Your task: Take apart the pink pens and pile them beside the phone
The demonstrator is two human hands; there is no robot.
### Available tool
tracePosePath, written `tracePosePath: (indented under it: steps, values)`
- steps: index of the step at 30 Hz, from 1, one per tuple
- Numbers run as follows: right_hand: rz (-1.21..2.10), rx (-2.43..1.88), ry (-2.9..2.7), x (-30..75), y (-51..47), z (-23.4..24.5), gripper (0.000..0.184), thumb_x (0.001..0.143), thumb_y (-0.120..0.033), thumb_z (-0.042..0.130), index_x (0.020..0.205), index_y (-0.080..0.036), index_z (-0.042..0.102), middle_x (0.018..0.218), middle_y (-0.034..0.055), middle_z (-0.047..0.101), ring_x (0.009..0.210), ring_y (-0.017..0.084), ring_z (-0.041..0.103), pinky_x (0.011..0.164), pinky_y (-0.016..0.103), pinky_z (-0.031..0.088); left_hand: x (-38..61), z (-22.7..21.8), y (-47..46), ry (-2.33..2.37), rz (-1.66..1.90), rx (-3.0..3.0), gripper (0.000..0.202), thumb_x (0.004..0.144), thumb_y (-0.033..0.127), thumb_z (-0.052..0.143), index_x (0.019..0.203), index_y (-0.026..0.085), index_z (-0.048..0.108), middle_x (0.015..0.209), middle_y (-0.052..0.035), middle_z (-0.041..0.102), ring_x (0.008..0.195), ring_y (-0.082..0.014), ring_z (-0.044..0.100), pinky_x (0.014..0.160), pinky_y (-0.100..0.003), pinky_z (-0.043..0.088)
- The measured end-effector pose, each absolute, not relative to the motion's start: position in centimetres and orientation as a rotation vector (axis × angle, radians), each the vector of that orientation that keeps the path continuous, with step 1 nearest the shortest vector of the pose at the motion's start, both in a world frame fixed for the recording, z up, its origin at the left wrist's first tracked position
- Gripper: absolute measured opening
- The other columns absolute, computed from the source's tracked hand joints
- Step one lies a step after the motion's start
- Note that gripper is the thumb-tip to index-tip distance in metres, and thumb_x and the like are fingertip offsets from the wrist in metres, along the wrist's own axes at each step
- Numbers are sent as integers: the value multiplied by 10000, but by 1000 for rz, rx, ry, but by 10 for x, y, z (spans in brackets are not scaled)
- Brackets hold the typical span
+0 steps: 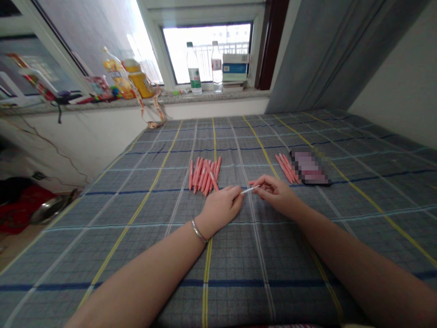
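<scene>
My left hand (223,202), with a silver bangle at the wrist, is closed on one end of a thin white stick (249,189) that looks like a pen refill. Its other end, narrow and dark-tipped, reaches the fingers of my right hand (275,193). That hand is closed, with a small pink piece, apparently part of a pen, showing at its fingertips. Just beyond my left hand lies a pile of pink pens (205,175), side by side and partly overlapping. More pink pens (287,168) lie past my right hand.
A dark-edged phone-like object (311,168), blurred out, lies against the right-hand pens. Grey checked cloth (136,241) covers the surface. Behind it, the windowsill (174,98) holds water bottles (194,68), a yellow bottle (139,82) and stacked boxes (235,68). A grey curtain (317,54) hangs right.
</scene>
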State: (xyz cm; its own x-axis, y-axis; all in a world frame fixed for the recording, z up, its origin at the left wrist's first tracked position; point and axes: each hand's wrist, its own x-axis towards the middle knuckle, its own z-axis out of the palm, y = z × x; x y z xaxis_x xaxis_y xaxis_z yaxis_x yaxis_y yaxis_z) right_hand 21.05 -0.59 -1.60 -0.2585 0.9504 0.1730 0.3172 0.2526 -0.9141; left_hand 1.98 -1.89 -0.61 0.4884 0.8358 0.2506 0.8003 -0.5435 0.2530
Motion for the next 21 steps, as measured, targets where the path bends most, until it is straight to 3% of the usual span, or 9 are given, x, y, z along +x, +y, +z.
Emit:
tracePosePath:
  steps: [4, 10, 16, 21]
  values:
    - [925, -1157, -1851, 212, -7, -12, 124, 782, -300, 521, 707, -202, 534, 724, 18, 615, 597, 130, 528, 561, 264, 413, 19, -6, -19, 1413, 493, 2691, 305, 916, 350, 290, 864, 205, 554, 800, -28, 610, 722, -148, 570, 607, -238, 392]
    - [845, -1163, -2037, 213, -6, -12, 279, 847, -308, 420, 636, -211, 575, 639, 35, 617, 891, 223, 588, 724, 341, 432, 18, -8, -19, 1366, 458, 2743, 332, 928, 351, 255, 892, 207, 552, 823, -27, 625, 748, -157, 589, 604, -241, 397]
    - [596, -1294, -2214, 216, -5, -14, 150, 785, -292, 525, 859, -205, 622, 966, 75, 654, 841, 214, 595, 721, 355, 436, 18, -8, -17, 1425, 455, 2711, 325, 924, 336, 268, 862, 197, 556, 807, -30, 628, 710, -152, 586, 599, -243, 395]
    - [442, -1334, -2312, 220, -4, -18, 60, 734, -251, 582, 777, -210, 590, 1131, 65, 600, 934, 214, 577, 779, 358, 430, 18, -9, -16, 1427, 454, 2704, 314, 920, 328, 276, 849, 197, 553, 804, -24, 627, 708, -150, 583, 597, -242, 390]
